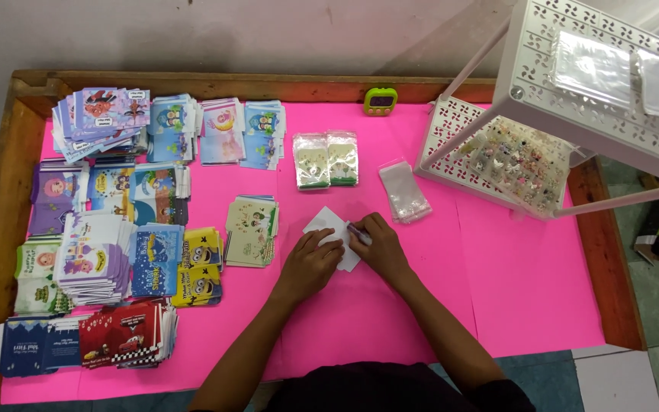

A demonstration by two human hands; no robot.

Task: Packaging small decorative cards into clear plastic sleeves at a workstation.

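I see left hand (310, 263) pressing flat white paper (329, 227); right hand (379, 246) pinches a small pen-like item (358, 231) on smooth pink sheet (528, 282).

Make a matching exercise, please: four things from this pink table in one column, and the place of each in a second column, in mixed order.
Things:
1. small green timer
2. white folded paper piece
3. clear empty plastic bags
4. red card packs with a car picture

Places:
A. under the left hand and right hand
B. near corner of the table, on the person's left
C. far edge of the pink table sheet
D. beside the white plastic rack, just past the right hand

Pairs: 1-C, 2-A, 3-D, 4-B
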